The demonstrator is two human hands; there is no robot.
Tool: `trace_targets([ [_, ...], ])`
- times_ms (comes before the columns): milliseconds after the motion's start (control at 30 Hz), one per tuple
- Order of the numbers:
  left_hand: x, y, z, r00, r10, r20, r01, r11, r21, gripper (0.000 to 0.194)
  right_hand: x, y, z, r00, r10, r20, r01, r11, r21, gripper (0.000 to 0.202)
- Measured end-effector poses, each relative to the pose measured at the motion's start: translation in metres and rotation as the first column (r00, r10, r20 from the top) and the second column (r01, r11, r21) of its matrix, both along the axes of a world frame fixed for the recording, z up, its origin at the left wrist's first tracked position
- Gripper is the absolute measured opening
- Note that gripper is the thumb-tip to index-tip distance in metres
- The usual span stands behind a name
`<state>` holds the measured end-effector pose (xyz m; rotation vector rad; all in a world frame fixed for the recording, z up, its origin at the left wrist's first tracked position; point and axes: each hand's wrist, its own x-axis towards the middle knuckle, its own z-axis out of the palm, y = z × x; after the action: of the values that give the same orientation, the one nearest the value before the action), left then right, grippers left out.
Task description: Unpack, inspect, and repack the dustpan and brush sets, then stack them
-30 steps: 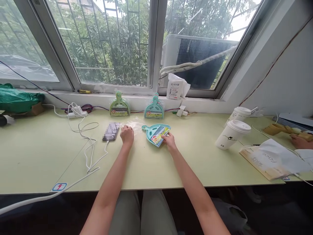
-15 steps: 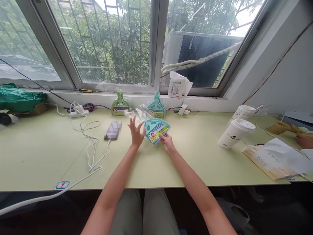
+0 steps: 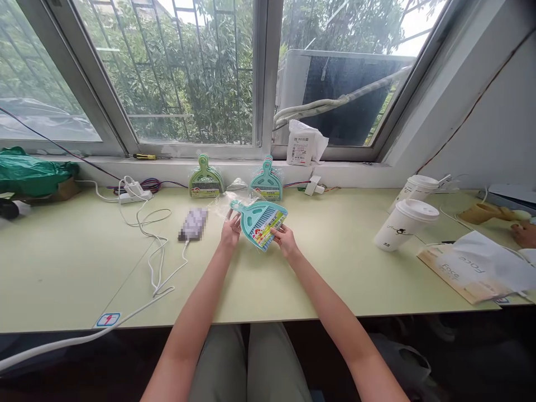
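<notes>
A teal dustpan-and-brush set point(image 3: 260, 222) with a yellow label is tilted above the table, its handle pointing up and left. My right hand point(image 3: 285, 240) grips its lower right edge, thumb on the label. My left hand point(image 3: 231, 230) is closed at the handle side, its fingers partly hidden behind the set. Clear plastic wrapping point(image 3: 221, 204) spreads around the handle. Behind, a green wrapped stack of sets point(image 3: 205, 181) and a teal wrapped stack point(image 3: 267, 181) lean against the wall under the window.
A phone-like blurred device point(image 3: 193, 224) on a white cable lies to the left. Two white cups point(image 3: 404, 223) and a paper bag point(image 3: 473, 268) stand or lie on the right. Another person's hand point(image 3: 523, 233) shows at the right edge. A green bag point(image 3: 33, 173) sits far left.
My left hand has gone from spread fingers beside the set to closed at its handle. The handle has come into view, and the plastic has shifted down and left.
</notes>
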<state>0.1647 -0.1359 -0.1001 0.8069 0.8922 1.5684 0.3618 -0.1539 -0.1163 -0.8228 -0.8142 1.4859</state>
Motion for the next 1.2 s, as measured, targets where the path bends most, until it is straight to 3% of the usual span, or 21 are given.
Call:
trace_targets([
  [267, 0.001, -0.01, 0.011, 0.936, -0.332, -0.116, 0.344, 0.933, 0.106, 0.081, 0.014, 0.006, 0.002, 0.99, -0.119, -0.069, 0.117, 0.992, -0.036, 0.028],
  [400, 0.009, -0.009, 0.007, 0.975, -0.207, -0.083, 0.216, 0.969, 0.12, 0.069, 0.015, 0.008, 0.003, 0.998, -0.051, -0.033, 0.052, 0.999, 0.017, 0.029],
  [533, 0.018, -0.005, -0.001, 0.991, -0.102, -0.085, 0.109, 0.99, 0.086, 0.076, 0.013, 0.009, 0.005, 1.0, -0.005, -0.021, 0.007, 0.998, 0.058, 0.03],
  [633, 0.027, -0.005, -0.004, 0.976, -0.196, -0.095, 0.201, 0.979, 0.046, 0.073, 0.012, 0.009, 0.007, 1.0, -0.017, -0.011, 0.018, 0.997, 0.072, 0.032],
  [767, 0.038, -0.008, -0.006, 0.935, -0.34, -0.103, 0.347, 0.936, 0.062, 0.063, 0.011, 0.004, 0.012, 0.992, -0.124, 0.012, 0.122, 0.989, 0.078, 0.031],
  [1000, 0.035, -0.011, -0.003, 0.965, -0.253, -0.068, 0.259, 0.961, 0.097, 0.067, 0.013, -0.008, 0.028, 0.958, -0.09, 0.271, 0.063, 0.992, 0.107, 0.028],
  [1200, 0.033, -0.013, 0.001, 0.948, -0.312, -0.067, 0.318, 0.938, 0.134, 0.07, 0.013, -0.012, 0.035, 0.992, -0.029, 0.121, 0.006, 0.981, 0.192, 0.039],
])
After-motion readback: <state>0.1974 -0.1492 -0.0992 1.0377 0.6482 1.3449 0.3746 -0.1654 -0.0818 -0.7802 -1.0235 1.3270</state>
